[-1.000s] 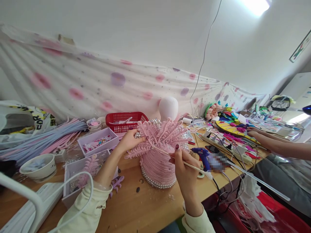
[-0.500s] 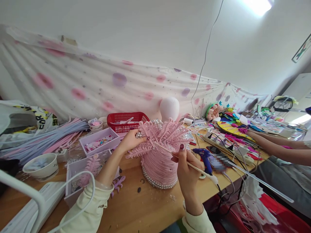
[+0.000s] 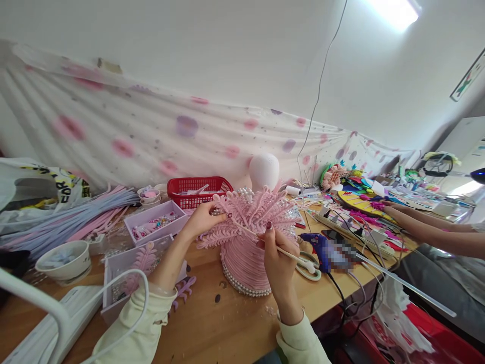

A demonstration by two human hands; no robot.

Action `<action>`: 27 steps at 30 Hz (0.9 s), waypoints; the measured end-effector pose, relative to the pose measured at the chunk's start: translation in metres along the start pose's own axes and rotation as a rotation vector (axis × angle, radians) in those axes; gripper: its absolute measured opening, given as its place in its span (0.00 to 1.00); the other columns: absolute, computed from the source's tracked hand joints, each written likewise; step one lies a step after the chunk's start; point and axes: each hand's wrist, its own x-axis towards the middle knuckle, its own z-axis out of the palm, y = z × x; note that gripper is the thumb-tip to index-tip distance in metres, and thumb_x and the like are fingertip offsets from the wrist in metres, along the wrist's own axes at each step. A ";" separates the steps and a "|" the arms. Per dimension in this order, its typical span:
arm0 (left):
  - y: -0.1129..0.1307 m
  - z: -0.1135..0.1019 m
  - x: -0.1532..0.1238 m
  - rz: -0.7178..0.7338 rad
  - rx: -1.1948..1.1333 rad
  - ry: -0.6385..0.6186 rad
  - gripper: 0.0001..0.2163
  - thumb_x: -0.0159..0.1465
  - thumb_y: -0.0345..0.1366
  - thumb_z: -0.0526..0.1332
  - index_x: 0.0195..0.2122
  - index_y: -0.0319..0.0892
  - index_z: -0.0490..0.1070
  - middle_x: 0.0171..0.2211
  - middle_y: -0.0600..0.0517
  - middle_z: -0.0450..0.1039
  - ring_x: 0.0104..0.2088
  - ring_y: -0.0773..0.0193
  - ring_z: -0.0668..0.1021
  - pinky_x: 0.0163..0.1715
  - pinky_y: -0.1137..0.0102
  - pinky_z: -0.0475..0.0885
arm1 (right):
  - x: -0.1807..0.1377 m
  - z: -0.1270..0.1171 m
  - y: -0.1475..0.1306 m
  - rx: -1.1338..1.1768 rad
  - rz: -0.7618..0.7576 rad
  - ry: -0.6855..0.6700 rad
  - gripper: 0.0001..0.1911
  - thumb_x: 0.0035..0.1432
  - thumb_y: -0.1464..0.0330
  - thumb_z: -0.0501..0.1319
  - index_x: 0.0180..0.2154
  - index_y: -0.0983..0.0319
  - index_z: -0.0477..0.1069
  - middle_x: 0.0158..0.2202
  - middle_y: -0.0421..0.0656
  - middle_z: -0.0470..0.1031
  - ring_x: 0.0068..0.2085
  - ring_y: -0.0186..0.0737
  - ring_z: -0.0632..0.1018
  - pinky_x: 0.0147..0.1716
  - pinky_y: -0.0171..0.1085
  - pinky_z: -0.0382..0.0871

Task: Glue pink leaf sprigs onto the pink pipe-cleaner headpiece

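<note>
A pink headdress (image 3: 246, 265) stands upright on the table, with a wound, ridged body and pearl beads round its bottom edge. Feathery pink leaf shapes (image 3: 261, 210) fan out over its top. My left hand (image 3: 204, 221) pinches one of these leaves at the left side, thumb and fingers closed. In my right hand (image 3: 281, 260) is a thin pale stick (image 3: 288, 254) with a white tuft at its rear end, held like a pen. Its front end points up-left to the leaves near my left fingertips. Whether it touches them, I cannot tell.
A white foam head (image 3: 264, 171) and a red basket (image 3: 199, 188) are behind. To the left lie bead boxes (image 3: 155, 224) and a paper bowl (image 3: 64, 262). A blue glue gun (image 3: 317, 246), scissors (image 3: 308, 268) and cables lie right. Another person's arms (image 3: 428, 225) reach in at far right.
My right hand has moved left with the stick, closer to the headdress, and the scissors behind it show more. My left hand stays at the leaf.
</note>
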 end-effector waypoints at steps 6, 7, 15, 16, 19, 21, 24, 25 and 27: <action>0.002 0.002 -0.001 -0.016 0.001 0.018 0.21 0.48 0.45 0.69 0.40 0.39 0.77 0.45 0.45 0.82 0.48 0.48 0.80 0.52 0.58 0.72 | -0.001 -0.005 0.001 0.038 0.072 0.012 0.28 0.67 0.55 0.53 0.20 0.62 0.74 0.16 0.41 0.74 0.19 0.36 0.75 0.21 0.34 0.65; 0.001 0.003 -0.001 -0.019 0.012 0.033 0.22 0.47 0.46 0.69 0.41 0.39 0.77 0.46 0.44 0.82 0.49 0.48 0.80 0.52 0.57 0.72 | -0.001 -0.006 0.001 0.054 0.082 0.021 0.28 0.67 0.54 0.53 0.21 0.62 0.75 0.16 0.41 0.74 0.19 0.36 0.75 0.21 0.34 0.66; -0.002 0.004 -0.003 -0.075 -0.004 -0.021 0.26 0.47 0.52 0.69 0.42 0.38 0.78 0.46 0.44 0.82 0.49 0.45 0.80 0.51 0.57 0.72 | -0.005 -0.007 0.006 0.008 0.011 -0.001 0.28 0.68 0.57 0.53 0.19 0.61 0.72 0.17 0.41 0.73 0.19 0.35 0.75 0.21 0.34 0.64; -0.001 0.004 -0.004 -0.075 -0.006 -0.020 0.26 0.47 0.51 0.69 0.42 0.39 0.79 0.46 0.45 0.82 0.49 0.45 0.80 0.51 0.57 0.72 | -0.005 -0.006 0.007 0.000 0.011 -0.004 0.28 0.68 0.57 0.53 0.19 0.61 0.72 0.17 0.41 0.73 0.19 0.35 0.75 0.21 0.34 0.64; 0.000 0.005 -0.005 -0.082 -0.006 -0.013 0.24 0.49 0.50 0.69 0.42 0.39 0.79 0.46 0.47 0.82 0.50 0.46 0.80 0.50 0.59 0.73 | -0.005 -0.004 0.009 -0.020 0.024 -0.003 0.27 0.68 0.56 0.53 0.20 0.61 0.72 0.17 0.41 0.74 0.20 0.36 0.75 0.22 0.35 0.63; -0.001 0.005 -0.004 -0.096 0.000 -0.010 0.24 0.49 0.50 0.68 0.42 0.38 0.79 0.45 0.46 0.82 0.49 0.46 0.80 0.49 0.59 0.73 | -0.005 -0.004 0.010 -0.033 0.023 -0.003 0.28 0.68 0.55 0.52 0.20 0.61 0.72 0.17 0.41 0.74 0.20 0.36 0.74 0.22 0.35 0.63; -0.003 0.006 -0.004 -0.095 -0.029 -0.018 0.25 0.48 0.51 0.69 0.43 0.38 0.79 0.47 0.45 0.82 0.50 0.47 0.80 0.49 0.59 0.73 | -0.005 -0.006 0.009 -0.037 0.015 0.004 0.29 0.68 0.55 0.52 0.19 0.61 0.71 0.17 0.41 0.74 0.20 0.36 0.75 0.22 0.35 0.63; -0.003 0.006 -0.004 -0.090 -0.045 -0.024 0.26 0.48 0.51 0.69 0.43 0.38 0.78 0.47 0.45 0.81 0.50 0.47 0.80 0.49 0.60 0.73 | -0.006 -0.006 0.009 -0.035 0.011 0.007 0.29 0.68 0.55 0.52 0.19 0.61 0.71 0.17 0.41 0.74 0.20 0.35 0.75 0.23 0.35 0.64; -0.003 0.007 -0.003 -0.082 -0.074 -0.033 0.27 0.47 0.51 0.70 0.44 0.38 0.78 0.48 0.44 0.81 0.51 0.47 0.80 0.51 0.59 0.73 | -0.006 -0.007 0.008 -0.034 0.000 0.008 0.28 0.68 0.56 0.52 0.20 0.61 0.72 0.17 0.41 0.74 0.20 0.35 0.75 0.23 0.34 0.63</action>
